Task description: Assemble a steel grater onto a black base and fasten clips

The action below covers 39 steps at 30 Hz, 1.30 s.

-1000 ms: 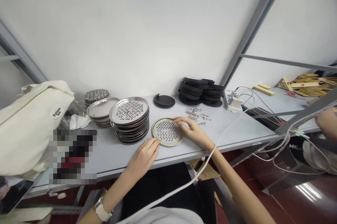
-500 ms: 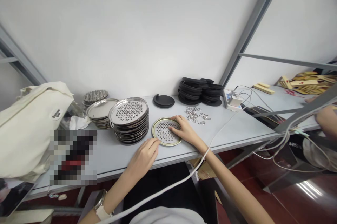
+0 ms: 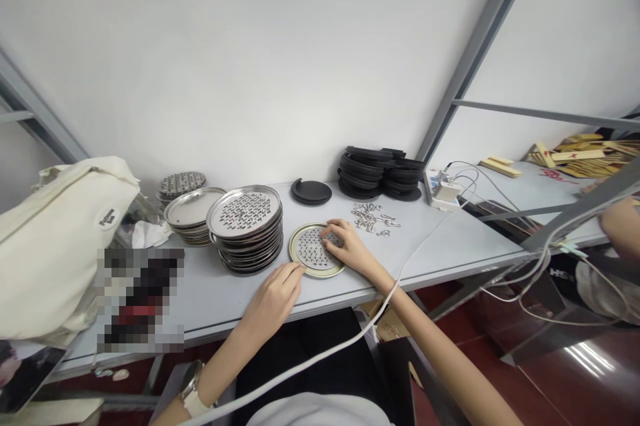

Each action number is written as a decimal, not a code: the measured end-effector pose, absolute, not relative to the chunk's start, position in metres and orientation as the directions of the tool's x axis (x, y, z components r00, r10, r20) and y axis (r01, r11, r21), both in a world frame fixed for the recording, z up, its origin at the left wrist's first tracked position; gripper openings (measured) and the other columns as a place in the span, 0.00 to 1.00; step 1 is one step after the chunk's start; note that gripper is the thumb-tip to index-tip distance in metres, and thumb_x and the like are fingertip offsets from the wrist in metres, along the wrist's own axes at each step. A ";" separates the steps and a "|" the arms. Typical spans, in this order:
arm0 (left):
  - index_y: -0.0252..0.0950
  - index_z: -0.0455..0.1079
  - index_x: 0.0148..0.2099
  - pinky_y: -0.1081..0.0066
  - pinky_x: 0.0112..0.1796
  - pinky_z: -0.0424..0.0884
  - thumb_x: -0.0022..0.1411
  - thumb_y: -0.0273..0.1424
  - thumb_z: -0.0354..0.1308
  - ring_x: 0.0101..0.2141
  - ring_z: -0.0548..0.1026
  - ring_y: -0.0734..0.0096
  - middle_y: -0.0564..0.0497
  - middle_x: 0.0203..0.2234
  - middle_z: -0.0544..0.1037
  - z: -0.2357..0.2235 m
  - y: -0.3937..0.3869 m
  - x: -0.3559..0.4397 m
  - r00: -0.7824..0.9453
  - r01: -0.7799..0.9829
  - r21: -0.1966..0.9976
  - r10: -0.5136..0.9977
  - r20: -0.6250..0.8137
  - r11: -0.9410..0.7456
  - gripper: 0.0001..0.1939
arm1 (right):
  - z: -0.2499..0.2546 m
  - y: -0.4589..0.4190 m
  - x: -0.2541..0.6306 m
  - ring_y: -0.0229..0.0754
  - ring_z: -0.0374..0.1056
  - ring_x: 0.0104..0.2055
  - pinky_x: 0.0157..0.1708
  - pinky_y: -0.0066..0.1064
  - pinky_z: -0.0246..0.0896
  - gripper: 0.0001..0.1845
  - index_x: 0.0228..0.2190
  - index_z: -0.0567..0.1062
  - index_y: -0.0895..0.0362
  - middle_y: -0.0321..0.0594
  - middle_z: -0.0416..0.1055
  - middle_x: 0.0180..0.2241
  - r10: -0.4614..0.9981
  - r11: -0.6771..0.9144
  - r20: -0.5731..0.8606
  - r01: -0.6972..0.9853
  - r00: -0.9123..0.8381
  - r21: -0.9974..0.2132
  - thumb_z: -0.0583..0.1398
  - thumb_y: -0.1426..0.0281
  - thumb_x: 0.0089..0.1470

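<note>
A round metal grater disc [image 3: 313, 247], covered in raised teeth, sits over a gold-rimmed round plate [image 3: 324, 273] on the table. My right hand [image 3: 353, 249] is curled over the disc's right side, with bent fingers and thumb on it. More of the gold shows along the near right edge than elsewhere. At the plate's near left edge, my left hand [image 3: 277, 289] is closed, its fingertips together at the rim. To the left stands a tall stack of metal discs [image 3: 250, 246] with a toothed grater on top.
Plain metal lids [image 3: 195, 206] and more graters [image 3: 183, 183] are stacked at the left. Behind lie a black round base [image 3: 311, 193], black base stacks [image 3: 363, 176] and small metal clasps [image 3: 370, 216]. A white cable [image 3: 350, 339] crosses in front of my right arm. A cloth bag [image 3: 55, 239] occupies the left.
My right fingers have bent and drawn inward from the rim onto the grater disc. The disc has shifted slightly up and left over the gold-rimmed plate. My left hand has stayed put.
</note>
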<state>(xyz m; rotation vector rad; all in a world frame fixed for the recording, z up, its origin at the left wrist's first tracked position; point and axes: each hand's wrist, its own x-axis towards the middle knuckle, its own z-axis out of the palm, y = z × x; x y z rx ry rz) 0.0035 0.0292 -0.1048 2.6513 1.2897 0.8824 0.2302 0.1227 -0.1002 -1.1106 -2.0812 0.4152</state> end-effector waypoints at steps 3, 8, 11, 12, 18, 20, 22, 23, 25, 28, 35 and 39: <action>0.36 0.63 0.57 0.61 0.54 0.70 0.68 0.23 0.45 0.52 0.70 0.65 0.45 0.49 0.72 -0.105 0.029 0.004 0.486 0.698 0.298 0.737 0.469 -0.651 0.17 | -0.099 0.121 0.230 0.51 0.59 0.54 0.56 0.48 0.51 0.07 0.37 0.76 0.54 0.46 0.65 0.51 0.805 0.593 0.447 0.564 -0.390 -0.575 0.59 0.71 0.55; 0.36 0.63 0.56 0.61 0.54 0.70 0.68 0.24 0.45 0.52 0.70 0.65 0.45 0.49 0.72 -0.105 0.028 0.004 0.483 0.695 0.303 0.735 0.476 -0.653 0.17 | -0.100 0.120 0.231 0.50 0.59 0.54 0.56 0.47 0.52 0.07 0.36 0.76 0.54 0.46 0.66 0.51 0.799 0.601 0.439 0.553 -0.410 -0.577 0.59 0.71 0.55; 0.37 0.63 0.57 0.61 0.54 0.70 0.68 0.24 0.45 0.52 0.70 0.65 0.45 0.49 0.72 -0.105 0.028 0.004 0.485 0.692 0.308 0.737 0.471 -0.652 0.17 | -0.101 0.122 0.231 0.49 0.60 0.53 0.55 0.46 0.53 0.07 0.37 0.76 0.55 0.46 0.67 0.49 0.805 0.593 0.442 0.560 -0.395 -0.579 0.58 0.71 0.56; 0.37 0.63 0.57 0.61 0.53 0.70 0.68 0.24 0.45 0.52 0.70 0.65 0.45 0.49 0.72 -0.105 0.028 0.004 0.485 0.693 0.310 0.739 0.468 -0.651 0.17 | -0.102 0.123 0.231 0.49 0.61 0.52 0.55 0.46 0.53 0.07 0.37 0.76 0.55 0.46 0.68 0.49 0.807 0.590 0.445 0.564 -0.388 -0.578 0.58 0.71 0.57; 0.37 0.62 0.57 0.61 0.53 0.70 0.68 0.23 0.45 0.51 0.70 0.65 0.45 0.49 0.72 -0.104 0.028 0.004 0.495 0.702 0.294 0.741 0.454 -0.649 0.17 | -0.099 0.120 0.231 0.49 0.61 0.53 0.55 0.47 0.52 0.12 0.44 0.74 0.54 0.46 0.69 0.49 0.804 0.588 0.472 0.601 -0.361 -0.541 0.57 0.68 0.60; 0.37 0.62 0.57 0.61 0.53 0.70 0.68 0.23 0.45 0.51 0.70 0.65 0.45 0.49 0.72 -0.104 0.028 0.004 0.497 0.703 0.289 0.740 0.454 -0.650 0.17 | -0.095 0.114 0.229 0.49 0.60 0.56 0.57 0.46 0.51 0.13 0.47 0.74 0.53 0.47 0.67 0.52 0.777 0.625 0.482 0.588 -0.405 -0.513 0.55 0.67 0.61; 0.36 0.62 0.57 0.61 0.53 0.70 0.67 0.23 0.45 0.51 0.70 0.65 0.45 0.49 0.72 -0.104 0.029 0.004 0.495 0.704 0.284 0.736 0.462 -0.651 0.18 | -0.090 0.109 0.228 0.48 0.57 0.60 0.59 0.45 0.49 0.16 0.50 0.73 0.51 0.46 0.63 0.58 0.730 0.683 0.469 0.550 -0.497 -0.480 0.56 0.65 0.61; 0.36 0.62 0.57 0.61 0.53 0.70 0.67 0.23 0.45 0.51 0.70 0.65 0.45 0.49 0.72 -0.105 0.029 0.003 0.496 0.703 0.281 0.734 0.464 -0.653 0.18 | -0.088 0.106 0.227 0.49 0.55 0.61 0.60 0.45 0.48 0.17 0.51 0.73 0.50 0.45 0.61 0.60 0.708 0.706 0.453 0.531 -0.542 -0.469 0.58 0.64 0.60; 0.36 0.63 0.57 0.61 0.53 0.70 0.67 0.23 0.45 0.51 0.70 0.65 0.45 0.49 0.72 -0.106 0.030 0.003 0.499 0.701 0.275 0.728 0.469 -0.658 0.18 | -0.085 0.103 0.225 0.50 0.52 0.64 0.62 0.46 0.45 0.18 0.50 0.74 0.49 0.43 0.59 0.62 0.688 0.724 0.414 0.519 -0.596 -0.455 0.59 0.62 0.59; 0.36 0.63 0.57 0.62 0.53 0.70 0.67 0.22 0.45 0.51 0.70 0.65 0.45 0.49 0.73 -0.107 0.031 0.003 0.502 0.698 0.269 0.722 0.476 -0.663 0.18 | -0.082 0.103 0.225 0.51 0.51 0.65 0.62 0.48 0.45 0.17 0.48 0.77 0.50 0.44 0.63 0.60 0.685 0.720 0.355 0.514 -0.636 -0.466 0.59 0.60 0.58; 0.34 0.64 0.56 0.62 0.52 0.71 0.67 0.23 0.46 0.51 0.71 0.65 0.44 0.48 0.73 -0.106 0.029 0.004 0.498 0.706 0.257 0.720 0.484 -0.660 0.17 | -0.079 0.105 0.229 0.50 0.51 0.65 0.62 0.48 0.47 0.17 0.47 0.78 0.49 0.42 0.65 0.58 0.664 0.720 0.300 0.478 -0.685 -0.503 0.60 0.59 0.57; 0.34 0.65 0.56 0.62 0.51 0.71 0.67 0.23 0.46 0.50 0.71 0.65 0.44 0.47 0.73 -0.106 0.029 0.004 0.501 0.705 0.258 0.721 0.479 -0.661 0.17 | -0.079 0.105 0.229 0.50 0.52 0.65 0.63 0.48 0.47 0.17 0.47 0.77 0.49 0.42 0.65 0.59 0.661 0.716 0.288 0.467 -0.693 -0.518 0.60 0.59 0.57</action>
